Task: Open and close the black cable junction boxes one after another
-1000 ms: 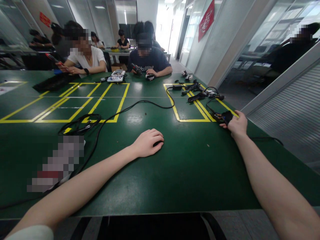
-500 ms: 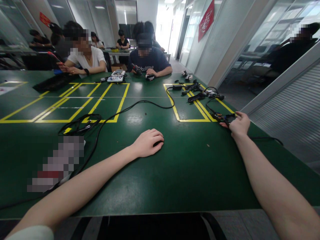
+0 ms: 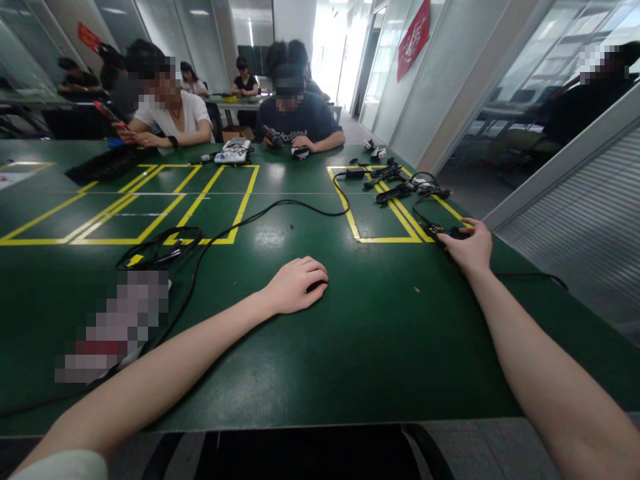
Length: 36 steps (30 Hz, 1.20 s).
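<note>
My left hand (image 3: 297,285) rests on the green table, fingers curled together with the thumb below them. The hollow between them is dark, and I cannot tell whether anything is inside. At the table's right edge, my right hand (image 3: 471,248) grips a small black device (image 3: 457,233) between thumb and fingers; its kind is unclear. Small orange-toned parts show at its left end, and the hand hides much of the rest. From there a black cable (image 3: 417,215) runs back to a cluster of black equipment (image 3: 393,193) on the yellow tape lines.
A coiled black cable (image 3: 165,248) lies at left, near a blurred-out flat object (image 3: 120,320). A long cable (image 3: 280,202) crosses the table to a black adapter (image 3: 355,173). Two co-workers sit opposite, beside a white device (image 3: 233,152). A glass partition (image 3: 575,200) stands right.
My right hand has turned over and lowered the black device, its thumb now showing on the near side. My left hand stays where it was.
</note>
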Tool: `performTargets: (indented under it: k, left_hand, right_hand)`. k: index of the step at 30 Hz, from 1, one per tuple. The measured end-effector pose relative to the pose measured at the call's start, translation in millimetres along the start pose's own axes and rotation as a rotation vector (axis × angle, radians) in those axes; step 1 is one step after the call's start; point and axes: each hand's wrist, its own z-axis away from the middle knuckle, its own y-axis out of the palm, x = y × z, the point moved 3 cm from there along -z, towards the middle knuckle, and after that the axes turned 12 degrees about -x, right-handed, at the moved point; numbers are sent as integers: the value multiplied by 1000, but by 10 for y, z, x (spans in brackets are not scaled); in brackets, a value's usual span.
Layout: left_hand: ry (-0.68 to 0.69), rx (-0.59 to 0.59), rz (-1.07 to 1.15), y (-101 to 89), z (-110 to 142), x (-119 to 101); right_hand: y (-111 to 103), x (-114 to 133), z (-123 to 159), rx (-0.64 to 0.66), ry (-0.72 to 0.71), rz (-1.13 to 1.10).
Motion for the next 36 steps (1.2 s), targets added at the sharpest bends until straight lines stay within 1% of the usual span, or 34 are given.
performTargets:
  k: [2, 5, 8, 12, 14, 19, 25, 32, 36]
  left_hand:
    - [4, -2, 1, -1, 0, -1]
    - [4, -4, 2, -2, 2, -2]
    - [-5, 2, 3, -3, 3, -2]
    - [-5, 4, 10, -7, 0, -5]
    - [-5, 4, 8, -8, 0, -6]
    - [-7, 9, 6, -7, 2, -3]
    - [1, 0, 3, -9, 0, -4]
    - [-5, 12, 9, -4, -1, -6]
    - [-3, 12, 3, 0, 1, -2]
  right_hand:
    - [-52, 86, 21, -2, 28, 34]
    - [-114, 218, 72, 6, 52, 18]
    - [-153, 311, 120, 15, 26, 37]
    - [-179, 362, 144, 34, -8, 68]
    - [-188, 374, 140, 47, -12, 92]
    - [-188, 400, 128, 124, -27, 171]
    - [-157, 396, 152, 142, -29, 136]
    - [-100, 327, 136, 93, -6, 88]
    - [-125, 272, 100, 10, -11, 10]
